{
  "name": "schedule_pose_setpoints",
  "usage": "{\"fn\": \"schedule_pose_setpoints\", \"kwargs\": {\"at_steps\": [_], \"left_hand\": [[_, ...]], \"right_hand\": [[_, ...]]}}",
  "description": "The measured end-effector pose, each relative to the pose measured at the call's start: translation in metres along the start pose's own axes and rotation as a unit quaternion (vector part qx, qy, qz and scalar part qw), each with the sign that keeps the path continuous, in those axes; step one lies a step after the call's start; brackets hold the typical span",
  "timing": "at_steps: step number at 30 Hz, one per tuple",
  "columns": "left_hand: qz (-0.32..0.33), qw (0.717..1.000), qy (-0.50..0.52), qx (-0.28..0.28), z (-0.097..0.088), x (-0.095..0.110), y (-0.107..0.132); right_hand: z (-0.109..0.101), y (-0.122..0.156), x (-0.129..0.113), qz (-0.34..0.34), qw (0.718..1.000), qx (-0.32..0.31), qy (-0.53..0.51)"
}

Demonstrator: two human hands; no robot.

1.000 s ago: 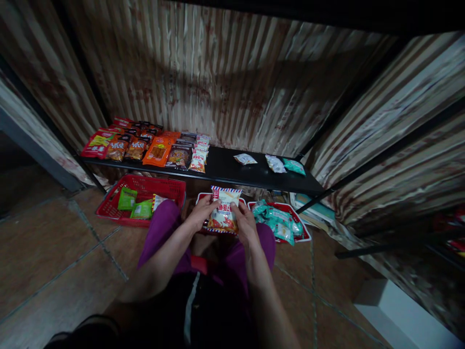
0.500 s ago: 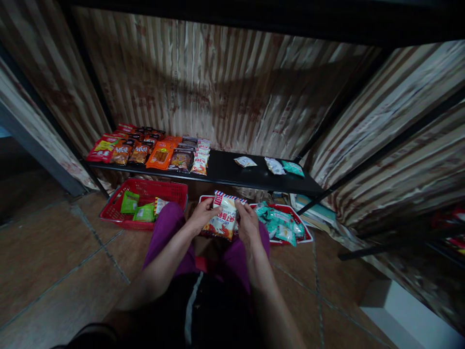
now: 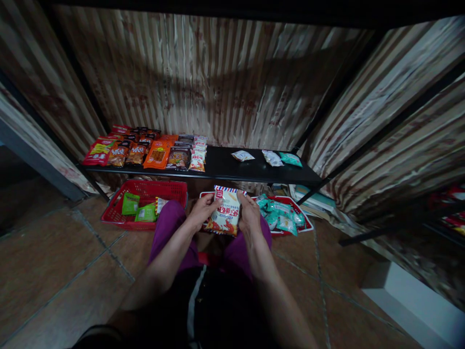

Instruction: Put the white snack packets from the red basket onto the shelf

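Observation:
Between my knees I hold up a white snack bag (image 3: 225, 213) with red print and a striped top edge. My left hand (image 3: 204, 210) grips its left side, thumb on the front. On its right side my right hand (image 3: 248, 212) is closed, the fingers partly hidden behind the bag. Beyond the hands is a low black shelf (image 3: 221, 162). A row of similar small white bags (image 3: 198, 157) stands on it, beside dark snack packets (image 3: 179, 157) and an orange packet (image 3: 157, 154).
Red packets (image 3: 99, 151) fill the shelf's left end; a white packet (image 3: 242, 155) and a teal packet (image 3: 290, 159) lie towards the right. A red basket (image 3: 116, 220) with green packets stands at left. Another basket (image 3: 308, 226) holds teal packets. A white box (image 3: 410, 291) sits at lower right.
The snack bag has been turned a little in my hands and now faces me more upright and flat. Both hands keep hold of it. The view has shifted slightly.

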State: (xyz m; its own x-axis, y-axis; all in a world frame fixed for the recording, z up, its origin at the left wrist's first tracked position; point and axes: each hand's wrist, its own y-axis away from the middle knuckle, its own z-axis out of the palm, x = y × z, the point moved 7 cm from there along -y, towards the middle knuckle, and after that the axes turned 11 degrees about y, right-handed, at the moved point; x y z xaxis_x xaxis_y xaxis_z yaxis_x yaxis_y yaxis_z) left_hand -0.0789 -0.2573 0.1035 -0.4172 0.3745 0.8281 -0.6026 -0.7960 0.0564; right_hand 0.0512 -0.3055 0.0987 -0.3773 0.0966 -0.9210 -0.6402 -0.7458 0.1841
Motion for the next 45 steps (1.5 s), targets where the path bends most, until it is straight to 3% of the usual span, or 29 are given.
{"fn": "schedule_pose_setpoints", "kwargs": {"at_steps": [9,17,23,27,45], "left_hand": [[0.031,0.999,0.009,0.041,-0.002,0.003,-0.004],[0.035,0.993,0.018,0.112,-0.015,0.004,-0.005],[-0.054,0.997,0.039,0.034,-0.005,-0.016,-0.004],[-0.058,0.997,0.055,-0.011,0.0,-0.027,-0.004],[-0.023,0.998,0.047,0.045,-0.01,-0.031,-0.002]], "right_hand": [[-0.002,-0.002,-0.002,-0.013,1.0,0.008,0.021],[0.001,-0.008,0.005,0.026,0.999,0.008,0.016],[-0.015,-0.023,0.001,0.007,0.999,0.049,0.0],[-0.018,-0.033,0.0,0.009,0.999,0.05,0.001],[-0.011,-0.042,0.01,0.033,0.998,0.041,0.036]]}}
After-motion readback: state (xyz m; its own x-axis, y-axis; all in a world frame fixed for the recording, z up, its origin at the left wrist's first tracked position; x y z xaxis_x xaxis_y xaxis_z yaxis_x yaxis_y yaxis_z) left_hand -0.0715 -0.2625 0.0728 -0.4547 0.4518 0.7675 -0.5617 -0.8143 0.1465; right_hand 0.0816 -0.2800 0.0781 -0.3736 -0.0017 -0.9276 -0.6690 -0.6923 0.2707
